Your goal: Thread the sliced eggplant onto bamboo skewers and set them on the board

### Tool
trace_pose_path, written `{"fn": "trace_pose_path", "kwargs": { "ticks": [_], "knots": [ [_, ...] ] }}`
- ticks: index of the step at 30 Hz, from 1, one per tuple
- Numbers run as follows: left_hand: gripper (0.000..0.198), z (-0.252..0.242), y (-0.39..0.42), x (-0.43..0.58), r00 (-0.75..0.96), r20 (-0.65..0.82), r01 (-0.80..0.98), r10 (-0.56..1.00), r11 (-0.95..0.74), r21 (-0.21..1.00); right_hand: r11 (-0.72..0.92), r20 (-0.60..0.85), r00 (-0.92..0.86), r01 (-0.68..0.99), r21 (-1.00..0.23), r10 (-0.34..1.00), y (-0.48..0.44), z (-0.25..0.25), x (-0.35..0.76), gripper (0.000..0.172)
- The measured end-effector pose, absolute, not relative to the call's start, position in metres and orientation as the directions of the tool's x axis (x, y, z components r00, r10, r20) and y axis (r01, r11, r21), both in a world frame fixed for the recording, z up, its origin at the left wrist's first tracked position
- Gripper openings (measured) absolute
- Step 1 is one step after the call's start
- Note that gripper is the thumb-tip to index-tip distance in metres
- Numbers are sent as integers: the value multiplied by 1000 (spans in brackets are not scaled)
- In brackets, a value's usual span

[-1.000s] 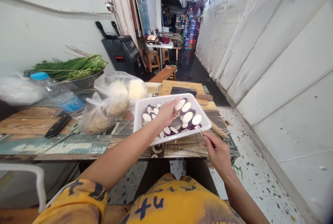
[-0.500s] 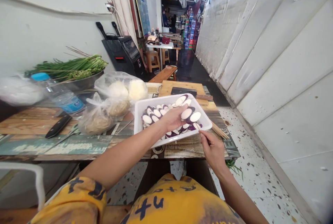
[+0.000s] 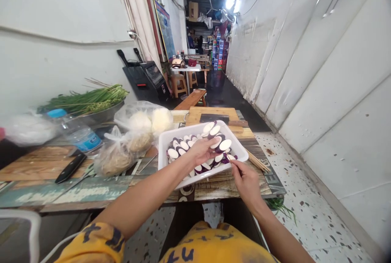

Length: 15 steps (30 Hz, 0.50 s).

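Note:
A white plastic tray [image 3: 165,132] holds many oval eggplant slices [image 3: 183,145], white inside with purple skin edges. Over it my left hand [image 3: 204,151] grips a few overlapping slices [image 3: 225,145] between thumb and fingers. Just beyond the tray's near right corner, my right hand [image 3: 246,177] is closed in a pinch on a thin bamboo skewer [image 3: 227,155]. The skewer points toward the slices in my left hand; whether its tip is inside one I cannot tell. More bamboo skewers [image 3: 258,161] lie right of the tray.
Behind the tray, a cleaver [image 3: 214,118] rests on a wooden cutting board [image 3: 195,113]. To the left are bagged food [image 3: 114,159], a water bottle [image 3: 79,134], a black-handled knife [image 3: 71,168] and a bowl of skewered greens [image 3: 91,100]. A wall runs along the right.
The camera view has tilted up, so the table sits lower in the picture. My left hand has brought the held slices slightly closer to my right hand and the skewer.

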State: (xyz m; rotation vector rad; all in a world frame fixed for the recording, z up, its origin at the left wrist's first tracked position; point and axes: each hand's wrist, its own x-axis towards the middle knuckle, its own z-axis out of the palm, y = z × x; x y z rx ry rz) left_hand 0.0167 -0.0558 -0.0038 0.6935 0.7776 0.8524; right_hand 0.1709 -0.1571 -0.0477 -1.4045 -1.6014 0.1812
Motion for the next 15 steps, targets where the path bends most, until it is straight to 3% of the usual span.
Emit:
{"fn": "trace_pose_path", "kwargs": {
  "ticks": [7,15],
  "knots": [
    [21,-1,-63,25,459,-341,-302,820,505,809,336,564,136,682,-649,814,-149,-37,168,24],
    [36,4,-56,19,381,-275,-462,883,440,770,342,568,131,682,-647,813,-148,-39,173,24]
  ]
}}
